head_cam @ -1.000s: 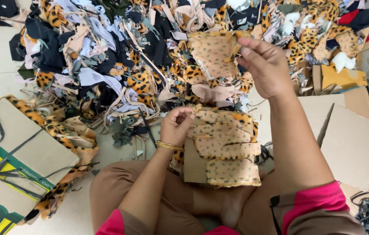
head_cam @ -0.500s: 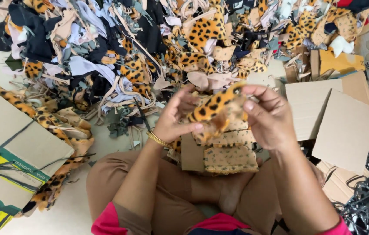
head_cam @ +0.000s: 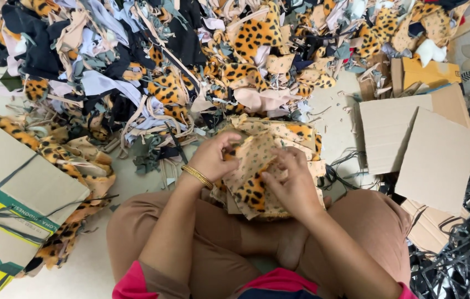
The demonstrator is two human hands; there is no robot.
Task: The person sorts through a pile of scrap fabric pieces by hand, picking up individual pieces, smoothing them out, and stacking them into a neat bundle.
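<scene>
I sit cross-legged on the floor. My left hand point(head_cam: 213, 158) and my right hand point(head_cam: 291, 182) both grip a leopard-print fabric piece point(head_cam: 251, 177), holding it just above a stack of similar tan and leopard-print pieces point(head_cam: 296, 135) that rests in front of my legs. A gold bangle point(head_cam: 198, 176) circles my left wrist. The right fingers press the piece near its lower dark-spotted end.
A big heap of fabric scraps point(head_cam: 179, 66) in leopard, black, grey and pink fills the floor ahead. Flattened cardboard sheets point(head_cam: 417, 144) lie at the right beside black straps point(head_cam: 467, 243). A strapped cardboard box point(head_cam: 13, 205) sits at the left.
My right hand fetched a leopard piece from the heap and brought it down. Both hands now hold it low over the stack.
</scene>
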